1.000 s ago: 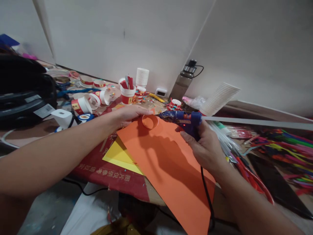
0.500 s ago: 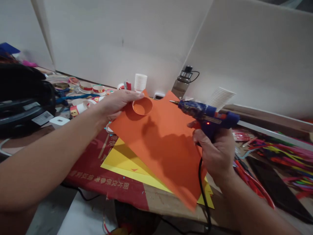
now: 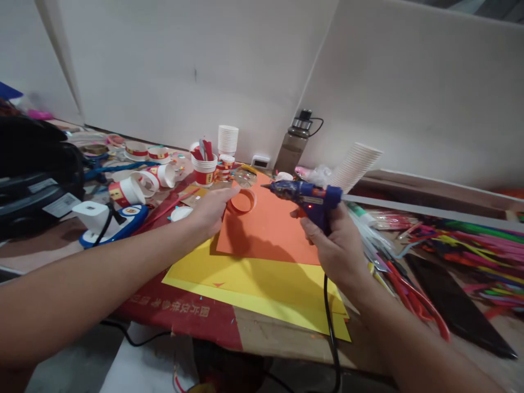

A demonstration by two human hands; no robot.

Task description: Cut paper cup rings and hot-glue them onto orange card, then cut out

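My left hand [image 3: 210, 210] grips the near-left edge of an orange paper sheet [image 3: 272, 232] beside an orange paper ring [image 3: 242, 201] that stands on the sheet. The orange sheet lies flat on yellow paper sheets [image 3: 254, 286]. My right hand [image 3: 338, 243] is closed around the handle of a blue hot glue gun [image 3: 305, 197]. Its nozzle points left, a short way right of the ring, and a red light glows on its body. The gun's black cord [image 3: 331, 333] hangs down past the table's front edge.
Red-and-white paper cups [image 3: 137, 185] and a cup with tools [image 3: 203, 164] crowd the back left, beside a black bag [image 3: 35, 174]. A stack of white cups [image 3: 227, 140], a grey bottle [image 3: 291, 144] and a tipped cup stack [image 3: 355, 166] stand behind. Coloured pipe cleaners [image 3: 470, 245] lie right.
The orange sheet, lifted and tilted half a second ago, now lies flat on the yellow sheets. Both hands came down; the glue gun's nozzle moved closer to the ring.
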